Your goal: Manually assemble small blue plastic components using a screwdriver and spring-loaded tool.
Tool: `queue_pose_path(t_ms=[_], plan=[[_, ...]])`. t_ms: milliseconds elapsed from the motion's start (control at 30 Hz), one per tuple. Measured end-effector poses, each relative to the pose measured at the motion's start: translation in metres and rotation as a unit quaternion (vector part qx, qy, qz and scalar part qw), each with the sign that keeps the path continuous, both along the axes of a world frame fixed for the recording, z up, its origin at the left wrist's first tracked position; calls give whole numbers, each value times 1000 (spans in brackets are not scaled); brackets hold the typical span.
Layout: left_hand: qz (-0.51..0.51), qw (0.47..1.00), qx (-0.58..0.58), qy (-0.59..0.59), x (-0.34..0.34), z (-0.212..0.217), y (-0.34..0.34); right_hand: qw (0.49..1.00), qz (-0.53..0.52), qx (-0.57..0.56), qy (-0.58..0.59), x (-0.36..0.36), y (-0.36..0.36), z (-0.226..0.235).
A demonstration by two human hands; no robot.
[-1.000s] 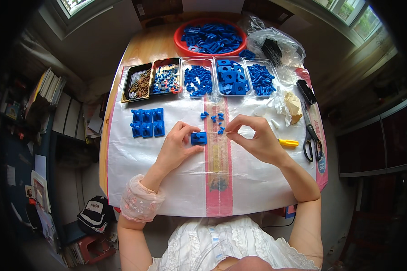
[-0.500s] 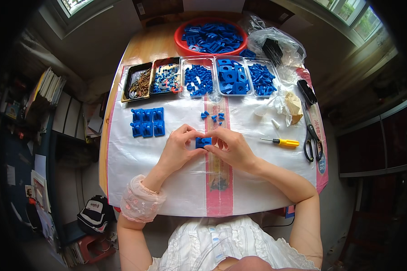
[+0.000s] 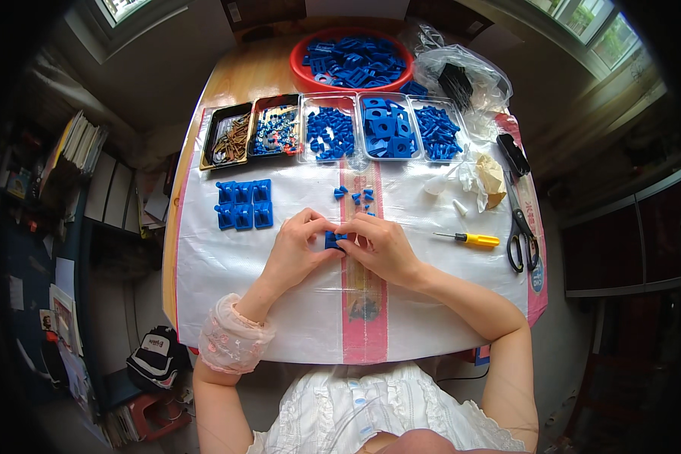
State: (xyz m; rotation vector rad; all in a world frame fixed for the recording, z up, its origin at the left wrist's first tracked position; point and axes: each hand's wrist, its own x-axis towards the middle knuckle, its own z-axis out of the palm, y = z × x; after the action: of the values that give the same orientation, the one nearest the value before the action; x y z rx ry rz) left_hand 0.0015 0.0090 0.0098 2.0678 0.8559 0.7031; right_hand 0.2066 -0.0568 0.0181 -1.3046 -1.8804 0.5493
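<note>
Between my two hands is a small blue plastic block (image 3: 331,240) over the middle of the table. My left hand (image 3: 304,244) pinches its left side with thumb and fingertips. From the right, my right hand (image 3: 382,246) closes its thumb and fingers on the block's right part and partly covers it. Several small blue cone-shaped pieces (image 3: 357,198) lie just beyond my hands. To the left sits a tight group of blue assembled blocks (image 3: 243,204) in two rows, each with a knob on top.
Trays of long screws (image 3: 231,140), small nuts (image 3: 278,130) and blue parts (image 3: 390,129) line the far side. Behind them stands a red basin (image 3: 299,72) full of blue pieces. A yellow screwdriver (image 3: 480,240), black scissors (image 3: 520,234) and crumpled paper (image 3: 492,181) lie at right.
My right hand has shifted slightly left over the block and now covers more of it. My left hand keeps its pinch. The rest of the table looks the same.
</note>
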Motion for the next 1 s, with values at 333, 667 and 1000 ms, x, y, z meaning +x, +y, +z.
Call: queue_pose_path(t_ms=[333, 667, 1000], plan=[[9, 1000, -16, -20, -1, 5, 0, 999, -4, -28, 37, -2, -8, 12], [44, 999, -20, -25, 3, 1, -2, 969, -62, 235, 38, 42, -23, 94], [34, 999, 12, -5, 2, 5, -1, 945, -320, 49, 53, 239, 39, 153]])
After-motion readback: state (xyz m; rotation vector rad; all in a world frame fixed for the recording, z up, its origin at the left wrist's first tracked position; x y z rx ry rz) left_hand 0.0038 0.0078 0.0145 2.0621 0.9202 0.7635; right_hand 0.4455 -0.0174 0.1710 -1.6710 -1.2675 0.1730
